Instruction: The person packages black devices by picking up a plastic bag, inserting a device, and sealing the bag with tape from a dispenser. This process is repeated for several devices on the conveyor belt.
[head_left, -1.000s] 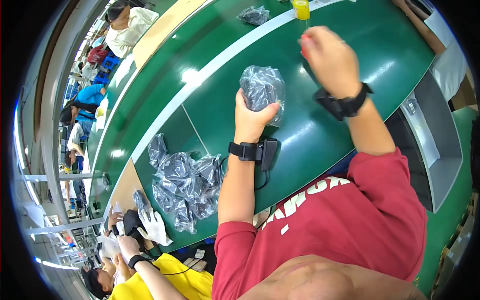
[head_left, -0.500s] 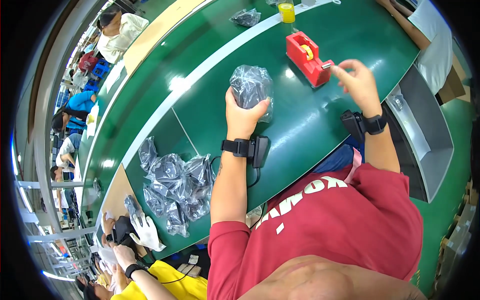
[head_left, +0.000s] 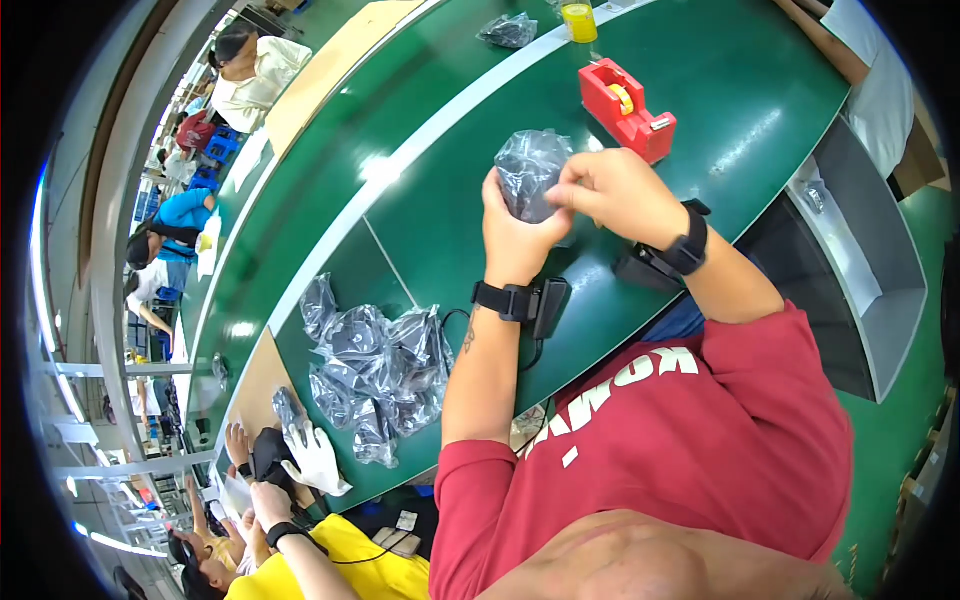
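Since half a second ago the right hand [head_left: 615,190] has left the red tape dispenser [head_left: 627,108] and come back to the bagged part [head_left: 530,172], which the left hand [head_left: 515,235] has lifted a little nearer the chest.

Far left, a pile of clear bagged parts [head_left: 375,370] lies on the green bench [head_left: 430,215], with a co-worker's gloved hand [head_left: 315,455] at the bench's near corner. Next comes the left hand, closed round the lower half of the bagged part from beneath and holding it off the bench. The right hand is pinched shut at the bag's upper right edge, thumb and fingertips pressed on the plastic; whether a strip of tape sits under them I cannot tell. The tape dispenser stands just beyond, apart from both hands, and a yellow cup [head_left: 579,20] sits farther back.

To do this well, I judge the left hand should keep the bundle steady while the right presses the loose flap flat and tight, so the film closes without slack or wrinkles.

The bagged part is a dark, lumpy object wrapped in crinkled transparent film that catches pale glints of light.
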